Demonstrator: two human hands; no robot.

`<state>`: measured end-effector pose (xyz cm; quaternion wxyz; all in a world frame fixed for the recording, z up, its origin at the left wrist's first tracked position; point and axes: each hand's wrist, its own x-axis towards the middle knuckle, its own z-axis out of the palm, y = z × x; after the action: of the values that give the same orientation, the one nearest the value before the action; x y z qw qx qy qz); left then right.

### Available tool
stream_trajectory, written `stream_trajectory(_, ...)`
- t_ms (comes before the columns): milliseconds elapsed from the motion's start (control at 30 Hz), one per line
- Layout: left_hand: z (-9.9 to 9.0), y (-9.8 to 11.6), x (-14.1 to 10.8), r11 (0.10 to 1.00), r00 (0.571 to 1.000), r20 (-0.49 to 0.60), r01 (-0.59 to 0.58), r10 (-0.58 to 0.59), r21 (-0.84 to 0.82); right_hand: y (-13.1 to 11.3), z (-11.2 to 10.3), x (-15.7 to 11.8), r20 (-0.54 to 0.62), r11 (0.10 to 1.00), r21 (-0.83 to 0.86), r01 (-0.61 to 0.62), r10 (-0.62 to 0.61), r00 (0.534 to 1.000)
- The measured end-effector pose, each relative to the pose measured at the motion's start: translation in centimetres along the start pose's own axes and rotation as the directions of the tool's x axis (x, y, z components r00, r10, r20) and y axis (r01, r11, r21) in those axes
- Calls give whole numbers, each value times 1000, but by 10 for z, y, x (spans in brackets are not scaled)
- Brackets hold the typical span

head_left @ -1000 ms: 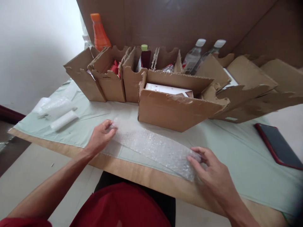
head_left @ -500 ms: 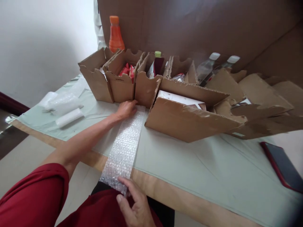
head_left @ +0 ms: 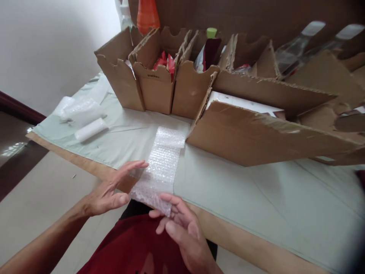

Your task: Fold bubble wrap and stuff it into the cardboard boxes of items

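A strip of bubble wrap point(head_left: 164, 163) lies over the front of the table, its far end folded back on itself and its near end past the edge. My left hand point(head_left: 112, 190) is beside the strip's left side, fingers stretched and thumb apart, with nothing in it. At the near right corner, my right hand point(head_left: 185, 224) has its fingers loosely spread and touching the wrap. The index finger lies by the corner, with other fingers lower down; I see no firm grip. The thumb stands away from the wrap.
Cardboard bins point(head_left: 154, 82) stand in a row at the back, holding red packets point(head_left: 164, 61) and other goods. A wider cardboard box point(head_left: 242, 133) juts forward at right. More rolled bubble wrap point(head_left: 91, 130) lies left. An orange bottle point(head_left: 147, 17) and clear bottles point(head_left: 293, 47) stand behind.
My left hand has drawn back from the strip's far end toward me and opened. That far end is now folded over. My right hand stays at the near corner. The view has shifted.
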<state>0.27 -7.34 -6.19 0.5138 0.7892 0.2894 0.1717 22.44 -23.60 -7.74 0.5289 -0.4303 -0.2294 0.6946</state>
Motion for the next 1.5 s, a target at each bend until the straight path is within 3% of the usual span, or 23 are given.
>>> stream_trajectory(200, 6, 0, 22, 995, 994, 64, -91, 89, 31, -23, 3, 17, -55, 995, -27, 95, -96, 994)
stream_trajectory(367, 19, 0, 45, 994, 979, -195, 72, -54, 86, -31, -7, 27, -17, 988, -71, 135, -137, 990)
stream_trajectory(467, 26, -5, 55, 990, 963, -248, 128, -108, 63, -37, -15, 31, -51, 959, -166, 229, -241, 969)
stream_trajectory(533, 28, -8, 60, 988, 959, -262, 136, -113, 73, -41, -20, 32, -90, 894, -326, 307, -353, 931)
stream_trajectory(600, 30, -10, 63, 981, 952, -285, 153, -114, 119, -43, -22, 34, -60, 737, -579, 349, -466, 883)
stream_trajectory(700, 30, -12, 66, 964, 955, -269, 184, -129, 192, -38, -25, 42, 159, 290, -880, 376, -566, 809)
stream_trajectory(767, 30, -12, 68, 949, 959, -245, 205, -145, 240, -32, -28, 50, 309, 7, -928, 373, -549, 777)
stream_trajectory(800, 30, -13, 69, 940, 960, -236, 214, -151, 267, -28, -29, 54, 352, -88, -928, 362, -525, 775)
stream_trajectory(867, 31, -15, 69, 918, 961, -230, 224, -153, 326, -23, -32, 61, 384, -195, -923, 331, -473, 793)
stream_trajectory(967, 33, -14, 64, 889, 962, -268, 174, -61, 422, -22, -35, 66, 399, -259, -915, 311, -460, 793)
stream_trajectory(1067, 35, -8, 54, 845, 934, -308, 11, 182, 534, -26, -36, 67, 440, -299, -895, 330, -483, 757)
stream_trajectory(1133, 35, -3, 47, 810, 920, -252, -106, 301, 577, -28, -36, 68, 472, -312, -880, 358, -490, 733)
stream_trajectory(1300, 41, -7, 40, 746, 928, -81, -238, 363, 622, -30, -37, 70, 499, -324, -865, 383, -488, 716)
stream_trajectory(1400, 45, -18, 44, 710, 916, -75, -251, 394, 658, -28, -37, 70, 487, -307, -872, 380, -480, 729)
stream_trajectory(1500, 46, -22, 49, 736, 899, -108, -274, 425, 619, -28, -36, 68, 466, -252, -885, 392, -501, 729)
